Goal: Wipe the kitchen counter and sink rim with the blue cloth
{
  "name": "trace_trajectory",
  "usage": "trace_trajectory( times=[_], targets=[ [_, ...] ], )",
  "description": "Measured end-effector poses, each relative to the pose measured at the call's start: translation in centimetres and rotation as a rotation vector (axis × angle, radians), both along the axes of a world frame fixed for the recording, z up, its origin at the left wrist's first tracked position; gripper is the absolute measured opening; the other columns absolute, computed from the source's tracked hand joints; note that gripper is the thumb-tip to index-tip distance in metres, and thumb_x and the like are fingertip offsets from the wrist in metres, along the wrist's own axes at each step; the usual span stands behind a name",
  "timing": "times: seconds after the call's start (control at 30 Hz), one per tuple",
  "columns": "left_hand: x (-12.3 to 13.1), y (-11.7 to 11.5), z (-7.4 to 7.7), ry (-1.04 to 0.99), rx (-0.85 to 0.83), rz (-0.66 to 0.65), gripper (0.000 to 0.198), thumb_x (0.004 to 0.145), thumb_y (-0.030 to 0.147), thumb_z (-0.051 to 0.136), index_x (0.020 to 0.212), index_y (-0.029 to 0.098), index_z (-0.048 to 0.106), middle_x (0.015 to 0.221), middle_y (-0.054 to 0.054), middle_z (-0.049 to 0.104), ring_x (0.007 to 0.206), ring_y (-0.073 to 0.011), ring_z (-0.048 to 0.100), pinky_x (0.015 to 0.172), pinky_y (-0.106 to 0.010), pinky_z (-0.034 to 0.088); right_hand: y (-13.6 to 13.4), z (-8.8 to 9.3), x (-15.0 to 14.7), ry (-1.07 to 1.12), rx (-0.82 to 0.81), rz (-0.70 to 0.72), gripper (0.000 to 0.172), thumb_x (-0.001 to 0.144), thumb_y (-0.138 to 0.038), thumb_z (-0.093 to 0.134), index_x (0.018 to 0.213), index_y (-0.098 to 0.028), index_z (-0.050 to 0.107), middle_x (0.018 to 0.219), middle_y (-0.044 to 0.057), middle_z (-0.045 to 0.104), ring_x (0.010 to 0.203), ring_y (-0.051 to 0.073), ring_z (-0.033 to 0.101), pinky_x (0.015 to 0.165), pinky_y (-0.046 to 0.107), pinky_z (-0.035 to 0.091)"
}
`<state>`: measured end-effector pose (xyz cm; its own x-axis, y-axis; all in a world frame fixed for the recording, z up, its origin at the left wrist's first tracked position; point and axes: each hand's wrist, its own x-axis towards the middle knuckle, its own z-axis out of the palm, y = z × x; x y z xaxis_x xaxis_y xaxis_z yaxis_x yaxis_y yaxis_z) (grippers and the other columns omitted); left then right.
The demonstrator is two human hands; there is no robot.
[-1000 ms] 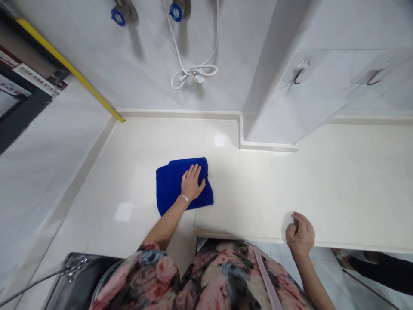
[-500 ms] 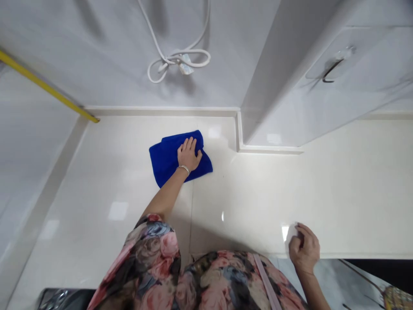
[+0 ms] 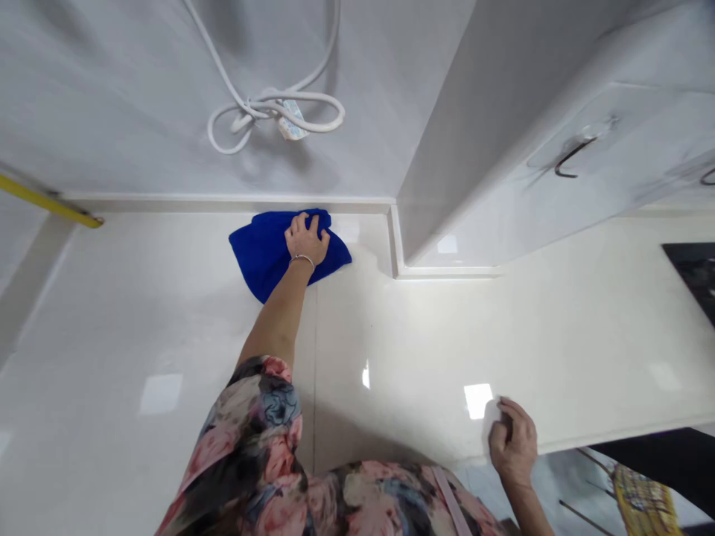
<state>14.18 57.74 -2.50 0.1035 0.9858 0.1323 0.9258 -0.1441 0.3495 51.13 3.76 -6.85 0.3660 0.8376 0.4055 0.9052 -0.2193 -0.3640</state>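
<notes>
A blue cloth (image 3: 260, 251) lies on the cream countertop (image 3: 167, 313), pushed up against the back wall. My left hand (image 3: 305, 238) presses flat on the cloth's right part, fingers curled over its far edge, a thin bracelet at the wrist. Resting on the counter's front edge is my right hand (image 3: 512, 441), its fingers curled with nothing visible in them.
A white cable (image 3: 262, 104) hangs coiled on the tiled wall above the cloth. A white pillar (image 3: 463, 149) juts out at the right with metal hooks (image 3: 570, 156). A yellow pipe (image 3: 45, 201) ends at far left. A dark hob corner (image 3: 696, 272) shows at right.
My left hand has slid the blue cloth away from me, up to the back wall. My right hand stayed on the front edge. The view tilted forward over the counter.
</notes>
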Motion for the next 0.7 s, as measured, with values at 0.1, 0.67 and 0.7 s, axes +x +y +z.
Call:
trace_trajectory(
  times=[0.1,0.67,0.7],
  targets=[
    [0.2,0.3,0.0,-0.035,0.020,0.019,0.060,0.098,0.041,0.038,0.152,0.021,0.055,0.163,-0.016,0.045,0.155,-0.0345,0.034,0.124,-0.056,0.031,0.1,-0.2,0.1,0.009,-0.003,0.012,0.027,0.094,-0.019,0.048,0.117,-0.018,0.062,0.120,0.017,0.069,0.113,0.031,0.065,0.100,0.055,0.053],
    [-5.0,-18.4,0.2,0.023,0.032,-0.135,0.054,0.101,0.037,0.041,0.151,0.022,0.057,0.160,-0.014,0.051,0.153,-0.0303,0.041,0.125,-0.051,0.036,1.0,-1.4,0.3,0.023,0.125,0.019,0.028,0.091,-0.017,0.048,0.113,-0.017,0.065,0.121,0.014,0.071,0.111,0.028,0.065,0.098,0.046,0.053],
    [-5.3,-20.0,0.1,0.025,0.030,-0.137,0.054,0.102,0.037,0.042,0.151,0.023,0.057,0.160,-0.014,0.051,0.152,-0.0304,0.041,0.124,-0.052,0.037,1.0,-1.3,0.2,0.018,0.131,0.015,0.028,0.091,-0.017,0.047,0.113,-0.017,0.065,0.121,0.014,0.072,0.111,0.028,0.065,0.097,0.045,0.052]
  ],
)
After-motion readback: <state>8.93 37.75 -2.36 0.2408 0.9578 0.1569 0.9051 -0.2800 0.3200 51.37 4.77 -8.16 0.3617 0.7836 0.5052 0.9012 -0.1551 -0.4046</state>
